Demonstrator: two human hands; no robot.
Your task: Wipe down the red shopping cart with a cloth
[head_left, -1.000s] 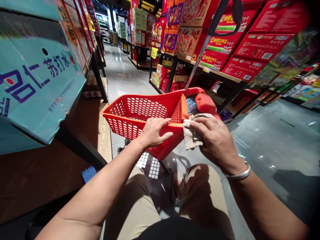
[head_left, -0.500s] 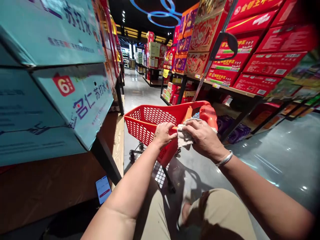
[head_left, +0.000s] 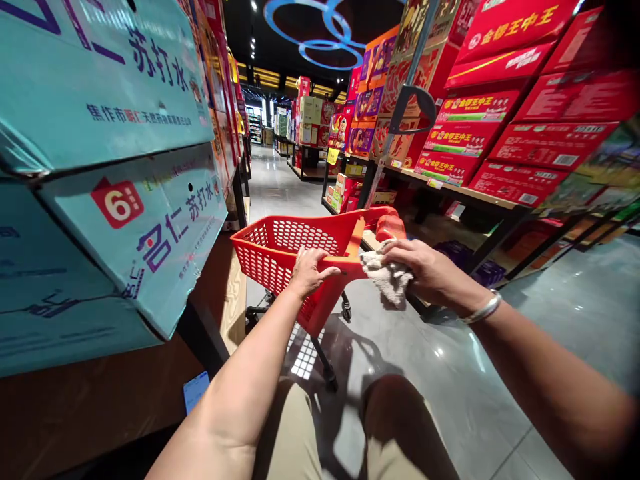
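Pale blue boxes (head_left: 150,220) are standing stacked at our far left, their edges jutting over the shelf (head_left: 234,300). Below them a phone (head_left: 195,392) is lying, partly hidden behind our left forearm.

In front of us the red cart (head_left: 267,263) is standing upright on the grey floor (head_left: 450,347), just right of the shelf. Its long axis is running crosswise before us: the nose is pointing left, and the handle end is lying to the right. We are laying our left hand (head_left: 309,270) over the near rim, fingers pointing right and thumb spread apart; we cannot tell whether it is gripping. Farther right an orange flap (head_left: 356,237) is rising inside the cart.

Beside the handle end we are grasping a crumpled beige cloth (head_left: 389,277) with our right hand (head_left: 430,267), fingers bent over it. The cloth's left edge is meeting the rim, and its lower part is hanging down. On our right wrist we are wearing a silvery bracelet (head_left: 483,308). Beyond, red boxes (head_left: 467,137) are filling another shelf.
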